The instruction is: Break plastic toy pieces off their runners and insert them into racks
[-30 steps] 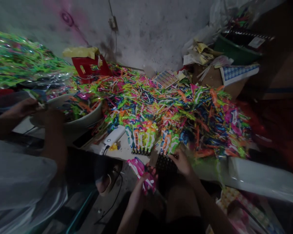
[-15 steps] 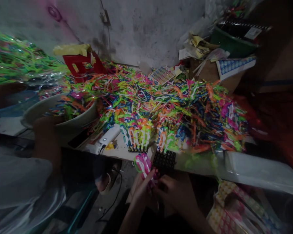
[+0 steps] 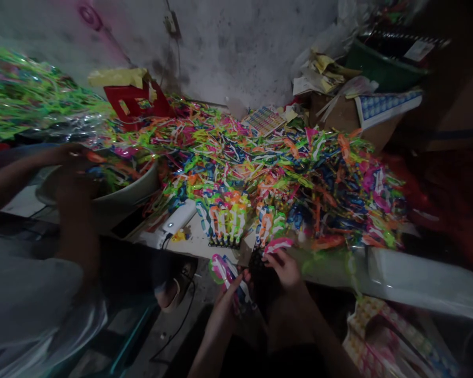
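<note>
My left hand (image 3: pixel 229 298) is closed around a small bunch of pink, green and blue plastic pieces (image 3: pixel 221 266), held in front of the table edge. In the fingers of my right hand (image 3: pixel 288 269) is a single pink and white plastic piece (image 3: pixel 279 243), lying nearly level over a black perforated rack (image 3: pixel 256 258). Orange, white and green pieces (image 3: pixel 268 223) stand upright at the rack's far end. Left of it, another black rack (image 3: pixel 224 243) carries rows of upright pieces (image 3: pixel 224 223). Dim light and blur hide the pieces' exact kind.
A large heap of colourful plastic pieces (image 3: pixel 236 152) covers the table. A white box-shaped device (image 3: pixel 180 216) with a cable lies at left. A co-worker's hand (image 3: pixel 73 152) is at a pale tub (image 3: pixel 142 181). A white plastic-wrapped stack (image 3: pixel 421 278) lies at right.
My right hand has moved from beside my left hand up and right to the rack, with a pink piece. The co-worker's hand has come to the tub. The view has shifted slightly.
</note>
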The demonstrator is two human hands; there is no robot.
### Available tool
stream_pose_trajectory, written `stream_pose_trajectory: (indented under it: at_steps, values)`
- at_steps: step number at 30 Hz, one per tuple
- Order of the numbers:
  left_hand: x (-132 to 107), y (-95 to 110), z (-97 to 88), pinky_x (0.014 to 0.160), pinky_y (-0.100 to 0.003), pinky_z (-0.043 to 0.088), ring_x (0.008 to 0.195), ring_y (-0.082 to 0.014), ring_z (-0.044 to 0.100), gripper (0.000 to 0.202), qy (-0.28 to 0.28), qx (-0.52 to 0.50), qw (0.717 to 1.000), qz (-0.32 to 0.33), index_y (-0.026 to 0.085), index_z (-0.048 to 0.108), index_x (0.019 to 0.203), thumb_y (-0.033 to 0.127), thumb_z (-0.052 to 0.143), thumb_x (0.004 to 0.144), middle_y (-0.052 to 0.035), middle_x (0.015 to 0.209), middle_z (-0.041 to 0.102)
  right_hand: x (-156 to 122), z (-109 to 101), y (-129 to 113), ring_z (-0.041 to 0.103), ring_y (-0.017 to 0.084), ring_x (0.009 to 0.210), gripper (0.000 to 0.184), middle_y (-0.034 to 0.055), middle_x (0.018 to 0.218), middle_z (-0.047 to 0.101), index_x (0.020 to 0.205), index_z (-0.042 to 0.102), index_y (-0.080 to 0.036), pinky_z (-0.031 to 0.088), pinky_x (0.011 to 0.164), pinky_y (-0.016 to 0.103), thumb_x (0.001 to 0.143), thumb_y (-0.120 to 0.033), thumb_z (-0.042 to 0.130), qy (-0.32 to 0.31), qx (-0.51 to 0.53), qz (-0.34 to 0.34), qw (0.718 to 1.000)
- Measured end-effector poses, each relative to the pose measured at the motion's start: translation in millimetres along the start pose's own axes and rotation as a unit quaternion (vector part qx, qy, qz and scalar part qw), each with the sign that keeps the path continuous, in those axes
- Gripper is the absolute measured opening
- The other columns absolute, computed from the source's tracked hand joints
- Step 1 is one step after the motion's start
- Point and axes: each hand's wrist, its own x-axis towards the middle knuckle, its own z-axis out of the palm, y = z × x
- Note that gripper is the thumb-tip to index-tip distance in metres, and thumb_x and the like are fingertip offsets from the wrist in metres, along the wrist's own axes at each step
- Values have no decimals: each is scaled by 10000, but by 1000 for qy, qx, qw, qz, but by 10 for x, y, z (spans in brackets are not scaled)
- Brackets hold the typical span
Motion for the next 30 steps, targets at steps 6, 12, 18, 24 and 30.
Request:
stream_pose_trajectory:
  at_steps: [6, 12, 18, 24, 30]
  values:
    - [44, 77, -99, 813, -318, 543, 911, -231, 656, 324, 32, -12, 999, 16, 144, 623, 1062, 112, 633, 740, -58, 800, 725, 40, 119, 132, 620, 209, 916, 272, 53, 963, 677, 878, 667, -239, 492, 848, 349, 777, -455, 537, 17, -138, -77, 987]
    - [4, 156, -127, 830, -307, 533, 936, -224, 647, 287, 17, -13, 1000, 6, 123, 651, 986, 29, 590, 722, -78, 874, 719, 26, 126, 154, 632, 199, 826, 281, 60, 957, 679, 931, 666, -225, 493, 794, 323, 803, -430, 522, 16, -172, -76, 982]
    - [58, 143, -147, 809, -308, 540, 910, -221, 656, 324, 21, -20, 999, 13, 143, 630, 1041, 55, 619, 729, -64, 880, 720, 143, 109, 276, 635, 201, 728, 343, 52, 801, 692, 840, 664, -217, 484, 710, 303, 783, -515, 504, 22, -221, -51, 974]
    - [73, 138, -147, 788, -296, 543, 881, -224, 664, 301, 35, 4, 999, 12, 108, 624, 1042, 132, 648, 743, -77, 837, 724, 228, 129, 44, 595, 141, 501, 324, -7, 588, 666, 785, 653, -225, 433, 528, 232, 819, -485, 464, -39, -295, 32, 954]
    - [45, 171, -88, 766, -252, 542, 867, -201, 668, 268, 53, -3, 998, 16, 106, 626, 1023, 101, 628, 754, -79, 880, 719, 302, 197, -148, 599, 121, 462, 284, -1, 543, 661, 733, 624, -187, 399, 484, 199, 854, -376, 449, -72, -314, 57, 945]
